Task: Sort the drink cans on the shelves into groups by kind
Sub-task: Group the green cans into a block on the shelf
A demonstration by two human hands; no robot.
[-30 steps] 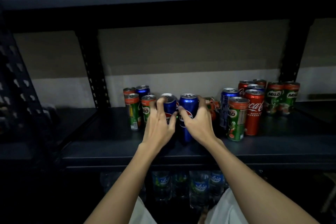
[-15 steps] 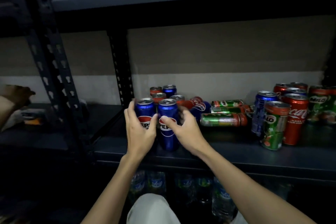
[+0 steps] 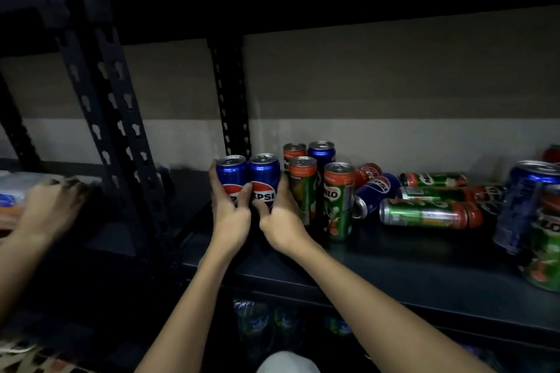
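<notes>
Two hands meet at the left end of the dark shelf [image 3: 394, 269], each curled round an upright blue Pepsi can. Fingers of the left hand [image 3: 229, 215] wrap the left Pepsi can [image 3: 231, 172], thumb across its logo; the right hand [image 3: 280, 218] grips the right Pepsi can [image 3: 264, 174] the same way. Both cans touch side by side. Just to their right stand upright Milo cans [image 3: 338, 200], with another blue can [image 3: 321, 152] behind. Further right, several cans lie tipped over, among them a green Milo can [image 3: 424, 214] and a fallen Pepsi can [image 3: 375, 191]. At the far left, another person's hand [image 3: 54, 206] rests on the neighbouring shelf, blurred.
</notes>
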